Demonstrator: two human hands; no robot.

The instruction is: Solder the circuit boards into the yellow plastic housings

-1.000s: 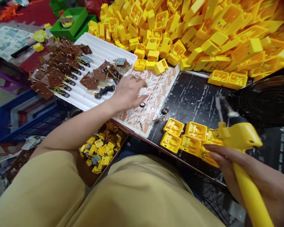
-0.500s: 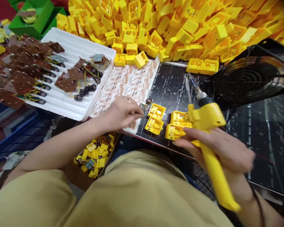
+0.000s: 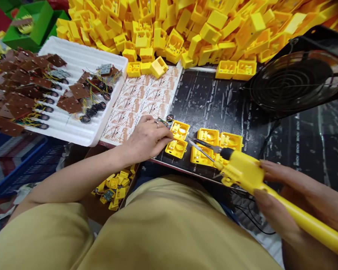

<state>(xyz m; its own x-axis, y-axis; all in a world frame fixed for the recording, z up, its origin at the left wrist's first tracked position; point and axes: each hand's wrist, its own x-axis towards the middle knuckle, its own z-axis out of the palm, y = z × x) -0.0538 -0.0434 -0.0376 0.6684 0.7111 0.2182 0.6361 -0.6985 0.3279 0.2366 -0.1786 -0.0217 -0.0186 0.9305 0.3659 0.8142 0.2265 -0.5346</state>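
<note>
My left hand point(image 3: 146, 138) rests at the near edge of the black mat point(image 3: 214, 101), fingers curled against a small yellow housing point(image 3: 176, 147), with a small circuit board point(image 3: 163, 122) just above the knuckles. My right hand point(image 3: 298, 202) grips the handle of a yellow soldering iron point(image 3: 248, 172). Its metal tip point(image 3: 197, 144) points left over the row of open yellow housings point(image 3: 214, 144), close to the one my left hand holds.
A huge heap of yellow plastic housings point(image 3: 202, 30) fills the back. A white foam tray point(image 3: 73, 127) at left carries brown circuit boards with wires. A black fan point(image 3: 295, 82) stands at right. A box of yellow parts point(image 3: 114, 185) sits below the table edge. Green bins point(image 3: 30, 22) far left.
My left hand moved from the printed sheet down to the yellow housings. My right hand swung the soldering iron from upright to pointing left over the housings.
</note>
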